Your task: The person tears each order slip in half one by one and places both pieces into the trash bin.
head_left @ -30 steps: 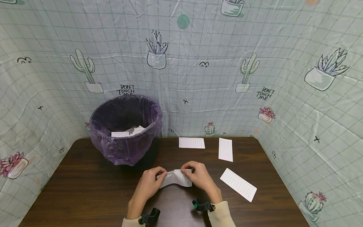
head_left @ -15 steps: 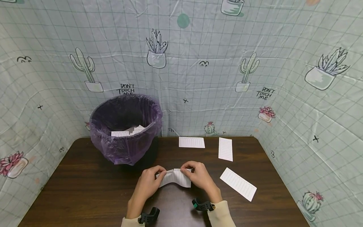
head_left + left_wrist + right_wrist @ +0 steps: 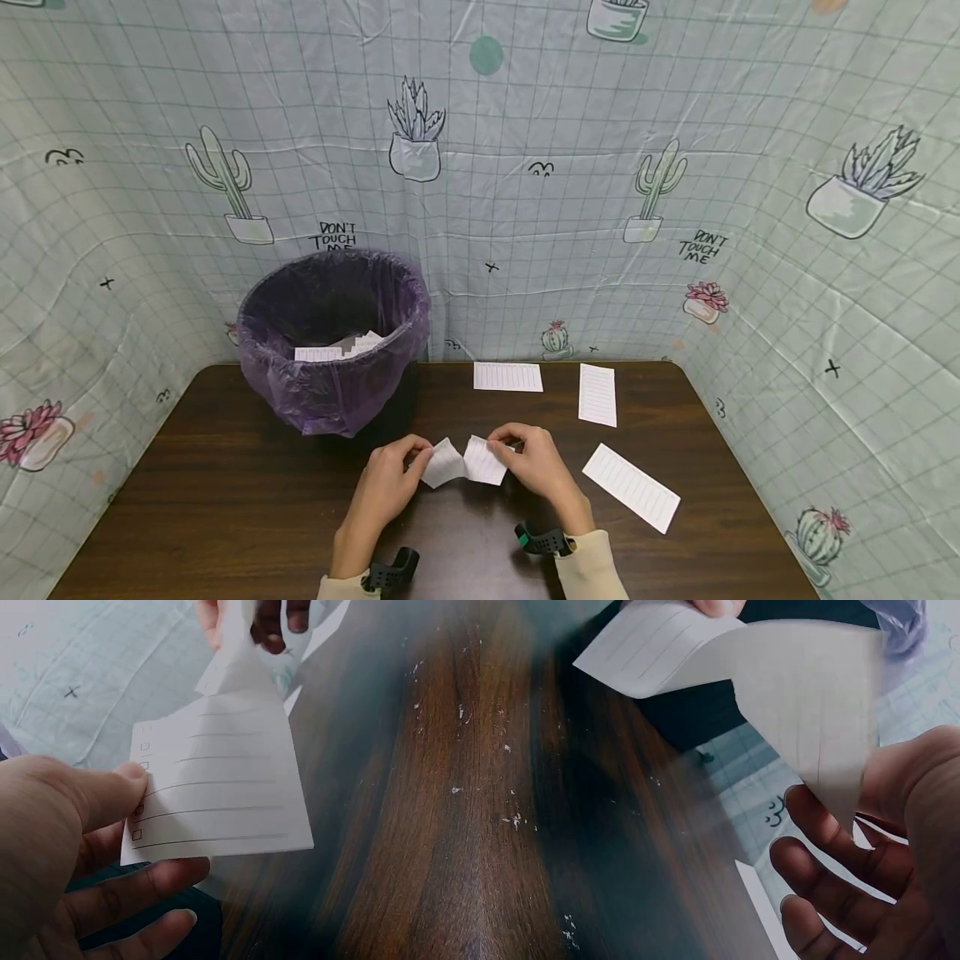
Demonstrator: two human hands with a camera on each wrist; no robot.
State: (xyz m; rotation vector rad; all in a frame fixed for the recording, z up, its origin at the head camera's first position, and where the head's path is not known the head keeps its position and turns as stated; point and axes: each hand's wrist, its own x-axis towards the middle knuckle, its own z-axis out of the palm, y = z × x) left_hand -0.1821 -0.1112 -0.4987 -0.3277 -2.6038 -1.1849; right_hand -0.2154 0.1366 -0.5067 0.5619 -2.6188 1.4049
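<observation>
A white lined checklist slip (image 3: pixel 444 465) is stretched between the hands above the table, with a V-shaped tear opening from its far edge. Its two halves still meet near the lower edge in the head view. My left hand (image 3: pixel 390 479) pinches the left half; the left wrist view shows the thumb over printed tick boxes on the slip (image 3: pixel 217 795). My right hand (image 3: pixel 536 461) pinches the other half's outer end between thumb and index finger. From the right wrist, the slip (image 3: pixel 802 697) looks bent and twisted, its pale back facing that camera.
A dark bin with a purple liner (image 3: pixel 330 392) stands back left, holding several white paper pieces (image 3: pixel 318 354). Three lined slips lie on the brown table (image 3: pixel 225 508): a back slip (image 3: pixel 507 377), an upright slip (image 3: pixel 597 395) and a slanted slip (image 3: pixel 632 487).
The slip was whole-width and arched, with a small split at its top edge; now the split runs deep and its halves tilt apart. My right hand has shifted slightly right.
</observation>
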